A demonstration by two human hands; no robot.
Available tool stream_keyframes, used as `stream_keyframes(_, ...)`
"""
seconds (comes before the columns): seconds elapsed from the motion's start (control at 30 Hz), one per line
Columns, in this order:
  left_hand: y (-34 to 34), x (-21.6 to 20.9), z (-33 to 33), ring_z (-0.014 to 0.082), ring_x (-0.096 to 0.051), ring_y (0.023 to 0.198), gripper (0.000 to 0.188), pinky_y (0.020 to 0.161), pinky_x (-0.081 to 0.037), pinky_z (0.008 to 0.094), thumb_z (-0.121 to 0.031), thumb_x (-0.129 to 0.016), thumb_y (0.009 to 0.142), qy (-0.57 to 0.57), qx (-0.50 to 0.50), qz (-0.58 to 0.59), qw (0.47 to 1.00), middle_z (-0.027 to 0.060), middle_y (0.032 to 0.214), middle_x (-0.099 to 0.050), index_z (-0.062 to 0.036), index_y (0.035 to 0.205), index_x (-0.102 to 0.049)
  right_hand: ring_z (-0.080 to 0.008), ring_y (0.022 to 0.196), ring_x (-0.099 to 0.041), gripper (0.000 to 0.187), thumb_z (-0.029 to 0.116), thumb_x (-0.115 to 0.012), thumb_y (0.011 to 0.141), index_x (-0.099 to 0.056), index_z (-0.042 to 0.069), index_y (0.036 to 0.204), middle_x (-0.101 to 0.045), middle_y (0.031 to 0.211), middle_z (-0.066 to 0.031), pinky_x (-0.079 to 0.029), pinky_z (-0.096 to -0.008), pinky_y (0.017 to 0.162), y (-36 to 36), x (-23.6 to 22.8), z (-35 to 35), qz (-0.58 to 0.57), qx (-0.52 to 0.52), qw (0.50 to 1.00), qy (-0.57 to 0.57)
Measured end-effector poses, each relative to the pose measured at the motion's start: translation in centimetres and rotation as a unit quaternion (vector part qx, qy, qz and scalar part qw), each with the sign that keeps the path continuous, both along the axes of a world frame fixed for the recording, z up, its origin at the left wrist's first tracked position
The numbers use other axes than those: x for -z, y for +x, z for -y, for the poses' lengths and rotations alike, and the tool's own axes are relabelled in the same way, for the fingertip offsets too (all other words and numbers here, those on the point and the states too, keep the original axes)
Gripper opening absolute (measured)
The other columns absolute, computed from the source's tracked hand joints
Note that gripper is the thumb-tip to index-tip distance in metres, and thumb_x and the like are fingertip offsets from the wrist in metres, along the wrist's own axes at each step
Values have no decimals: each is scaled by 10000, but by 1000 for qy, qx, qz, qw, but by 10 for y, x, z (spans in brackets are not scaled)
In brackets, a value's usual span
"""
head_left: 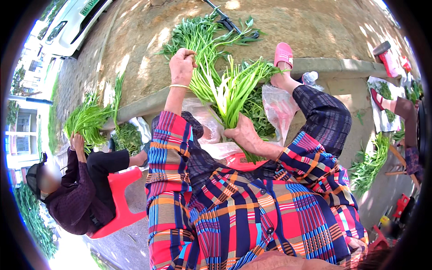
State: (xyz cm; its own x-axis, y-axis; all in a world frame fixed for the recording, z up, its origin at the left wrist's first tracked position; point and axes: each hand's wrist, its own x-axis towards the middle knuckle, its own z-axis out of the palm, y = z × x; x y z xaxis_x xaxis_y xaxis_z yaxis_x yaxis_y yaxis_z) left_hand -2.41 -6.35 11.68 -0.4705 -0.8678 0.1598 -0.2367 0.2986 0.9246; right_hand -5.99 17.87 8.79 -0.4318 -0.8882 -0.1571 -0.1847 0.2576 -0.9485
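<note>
My right hand [247, 134] is wrapped round a thick bunch of water spinach [232, 97], its pale cut stems fanning upward and leaves poking out below the fist. Higher up, my left hand [182, 67] has its fingers pinched together beside the stems of a larger heap of water spinach [198, 36] on the ground. Whatever sits between those fingertips is too small to make out. A clear plastic bag [277, 110] with a pinkish tint lies by my right leg, and loose dark leaves [256, 112] are piled behind the bunch.
To the left, a person [76, 193] on a red plastic stool [123, 202] handles another bunch of greens [87, 120]. A stone kerb [346, 66] crosses in front of me. Black metal rods [229, 23] lie beyond the heap. More greens [371, 164] and another seated person's leg [405, 121] are at right.
</note>
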Motion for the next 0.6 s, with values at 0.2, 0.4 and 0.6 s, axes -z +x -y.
stream_keyframes(0.2, -10, -4, -13, 311, -543, 741, 106, 665, -444, 369, 20, -475, 682, -415, -41, 156, 895, 146, 745, -559, -28, 750, -542, -185, 702, -540, 437, 126, -609, 578, -476, -65, 946, -552, 749, -132, -437, -318, 655, -7, -5, 2, 60, -19, 998, -6)
stream_keyframes(0.4, 12, 15, 35, 105, -515, 468, 150, 437, -416, 197, 36, -501, 737, 171, -69, -129, 974, 54, 606, -551, 8, 865, -576, -205, 743, -539, 426, 133, -597, 588, -486, -47, 957, -569, 814, -124, -430, -317, 704, -4, -21, 0, 176, -37, 984, -12)
stream_keyframes(0.6, 36, -6, 20, 97, -529, 509, 128, 485, -441, 209, 19, -513, 743, 134, 138, -32, 981, 35, 633, -575, -28, 815, -608, -126, 552, -490, 238, 48, -604, 637, -504, -4, 847, -515, 651, -49, -399, -260, 502, -17, -30, 2, 327, 7, 945, -25)
